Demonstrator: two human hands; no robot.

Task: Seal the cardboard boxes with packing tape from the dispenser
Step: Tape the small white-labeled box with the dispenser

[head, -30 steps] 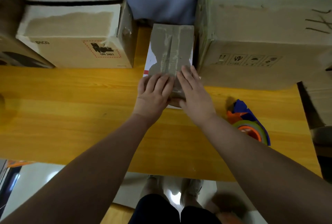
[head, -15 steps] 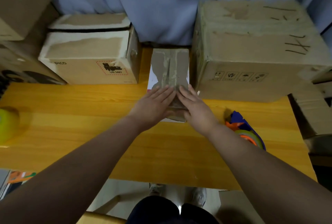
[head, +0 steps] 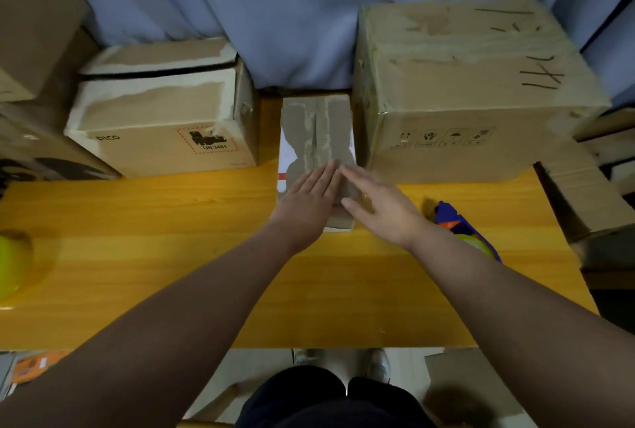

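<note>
A small narrow cardboard box (head: 316, 132) with a torn grey top stands mid-table between two bigger boxes. My left hand (head: 309, 197) lies flat on its near top, fingers straight. My right hand (head: 381, 207) rests beside it with straight fingers, over the box's right near edge. The blue and orange tape dispenser (head: 460, 228) lies on the table just right of my right wrist, partly hidden by the forearm.
A medium box (head: 165, 125) with torn white tape stands left of the small one, and a large box (head: 460, 90) stands on the right. More boxes crowd the left and right edges. A yellow-green object (head: 12, 262) sits at the table's left end. Blue curtain behind.
The camera has tilted up, showing more curtain. My right hand has slid a little to the right across the small box; my left hand stays flat on it.
</note>
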